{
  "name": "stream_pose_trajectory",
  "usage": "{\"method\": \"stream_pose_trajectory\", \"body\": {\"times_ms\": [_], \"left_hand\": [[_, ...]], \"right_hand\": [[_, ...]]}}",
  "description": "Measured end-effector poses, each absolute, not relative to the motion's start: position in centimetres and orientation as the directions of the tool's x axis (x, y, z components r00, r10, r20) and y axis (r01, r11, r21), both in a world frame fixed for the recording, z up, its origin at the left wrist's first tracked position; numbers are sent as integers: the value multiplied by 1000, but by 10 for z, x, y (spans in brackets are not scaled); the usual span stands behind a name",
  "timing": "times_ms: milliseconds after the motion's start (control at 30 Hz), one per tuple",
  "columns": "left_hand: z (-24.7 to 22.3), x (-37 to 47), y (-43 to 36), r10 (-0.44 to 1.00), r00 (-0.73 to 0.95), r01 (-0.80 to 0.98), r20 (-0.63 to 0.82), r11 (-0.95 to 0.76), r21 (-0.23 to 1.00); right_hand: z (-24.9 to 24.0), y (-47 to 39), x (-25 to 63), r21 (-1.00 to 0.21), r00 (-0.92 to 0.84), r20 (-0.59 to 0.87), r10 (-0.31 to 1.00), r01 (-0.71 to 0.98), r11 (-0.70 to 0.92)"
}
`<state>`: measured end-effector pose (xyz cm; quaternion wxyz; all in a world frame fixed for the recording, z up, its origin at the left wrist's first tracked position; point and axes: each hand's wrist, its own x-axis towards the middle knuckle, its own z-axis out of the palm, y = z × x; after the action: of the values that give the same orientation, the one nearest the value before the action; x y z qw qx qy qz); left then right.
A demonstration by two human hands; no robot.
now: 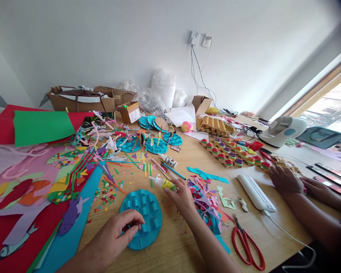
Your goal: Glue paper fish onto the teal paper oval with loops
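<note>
A round turquoise disc (pixel 152 216) covered with rows of raised paper loops lies flat on the table. Over its left side is my left hand (pixel 116 231), its fingers curled and the thumb and index tips close together; whatever may be between them is too small to make out. My right hand (pixel 183 199) grips a small glue bottle (pixel 166 184) with a yellow-green label, lying just beyond the disc with its nozzle to the left. Another white glue bottle (pixel 169 160) rests farther back, near a blue pencil (pixel 174 171).
Red-handled scissors (pixel 247 244) and paper scraps (pixel 203 203) lie right of my right arm. Coloured sheets with paper fish (pixel 71 220) cover the left side. A co-worker's hands (pixel 285 180) are at painted egg-carton pieces (pixel 230 151). Cardboard boxes (pixel 79 102) line the wall.
</note>
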<state>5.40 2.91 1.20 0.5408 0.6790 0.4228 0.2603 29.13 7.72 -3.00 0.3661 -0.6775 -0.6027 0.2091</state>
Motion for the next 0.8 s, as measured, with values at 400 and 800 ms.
{"method": "stream_pose_trajectory", "body": {"times_ms": [400,800], "left_hand": [[10,24,31,901,414,327,-131,-13,945],[4,1,26,934,358,349,-2,-132,928]], "right_hand": [[-25,63,280,-197,139,108,984,973,-115],[30,74,282,-238,0,196,981,970,48]]}}
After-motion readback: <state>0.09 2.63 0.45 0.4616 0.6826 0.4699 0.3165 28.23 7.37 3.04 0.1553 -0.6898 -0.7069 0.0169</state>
